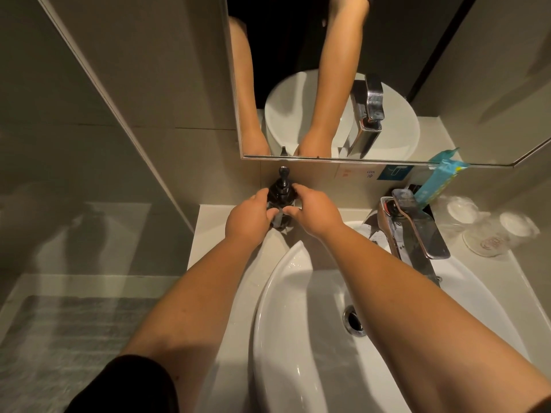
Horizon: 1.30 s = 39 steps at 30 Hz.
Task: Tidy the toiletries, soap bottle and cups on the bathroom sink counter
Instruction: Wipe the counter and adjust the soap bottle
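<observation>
Both hands wrap the dark soap bottle point(279, 204) at the counter's point(208, 228) back corner by the wall, left hand point(249, 220) and right hand point(313, 214) fingers curled against its sides — probably rigid, slick, top-heavy, so the body, not the pump, looks the safer hold.

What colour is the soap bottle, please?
Black, with a black pump top, seen in the head view.

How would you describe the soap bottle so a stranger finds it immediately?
Start at the white basin; go to the counter corner behind it on the left, under the mirror. The soap bottle stands there between both hands, the only dark pump bottle.
</observation>
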Tool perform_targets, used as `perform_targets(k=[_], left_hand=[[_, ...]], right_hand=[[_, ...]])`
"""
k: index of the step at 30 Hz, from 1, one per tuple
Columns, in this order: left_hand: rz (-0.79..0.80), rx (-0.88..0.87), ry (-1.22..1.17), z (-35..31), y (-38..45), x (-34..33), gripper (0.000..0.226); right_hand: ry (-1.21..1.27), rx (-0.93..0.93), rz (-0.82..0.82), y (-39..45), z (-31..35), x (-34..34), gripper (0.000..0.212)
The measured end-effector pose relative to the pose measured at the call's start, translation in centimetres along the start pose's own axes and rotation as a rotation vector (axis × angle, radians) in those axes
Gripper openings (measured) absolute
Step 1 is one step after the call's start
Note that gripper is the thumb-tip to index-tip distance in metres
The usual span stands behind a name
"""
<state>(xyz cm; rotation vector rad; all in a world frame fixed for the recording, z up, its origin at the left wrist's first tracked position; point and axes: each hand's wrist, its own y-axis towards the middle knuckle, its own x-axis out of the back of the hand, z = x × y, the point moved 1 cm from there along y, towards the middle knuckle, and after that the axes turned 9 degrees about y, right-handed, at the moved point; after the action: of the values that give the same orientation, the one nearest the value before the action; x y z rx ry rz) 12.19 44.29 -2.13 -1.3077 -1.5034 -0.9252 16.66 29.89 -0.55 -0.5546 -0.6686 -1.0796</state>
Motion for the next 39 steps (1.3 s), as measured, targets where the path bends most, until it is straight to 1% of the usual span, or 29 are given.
perform_targets(k=[8,16,19,21,24,29,33,39], left_hand=[[-0.002,0.015,-0.005,-0.2,-0.1,0.0,0.044],[-0.007,0.010,0.007,-0.3,0.0,0.0,0.044],[-0.005,0.000,0.018,-0.3,0.1,0.1,0.042],[0.003,0.003,0.035,-0.2,0.1,0.1,0.045],[0.021,0.017,0.077,0.0,-0.3,0.3,0.049],[0.006,-0.033,0.180,0.4,-1.8,1.6,0.041],[0.049,-0.112,0.332,0.6,-3.7,3.3,0.056],[0.048,-0.168,0.393,0.3,-8.6,6.7,0.059]], right_hand=[[-0.014,0.003,-0.004,0.0,0.0,0.0,0.041],[-0.035,0.001,0.003,0.0,0.0,0.0,0.046],[-0.043,-0.007,0.006,0.0,0.1,0.0,0.044],[-0.055,-0.021,0.015,-0.1,0.3,0.1,0.047],[-0.084,-0.041,0.026,-0.4,0.3,0.3,0.051],[-0.190,-0.054,0.048,-2.1,1.0,0.9,0.063],[-0.310,0.002,0.029,-4.6,1.9,1.6,0.062],[-0.433,0.072,0.035,-9.8,4.1,2.0,0.057]])
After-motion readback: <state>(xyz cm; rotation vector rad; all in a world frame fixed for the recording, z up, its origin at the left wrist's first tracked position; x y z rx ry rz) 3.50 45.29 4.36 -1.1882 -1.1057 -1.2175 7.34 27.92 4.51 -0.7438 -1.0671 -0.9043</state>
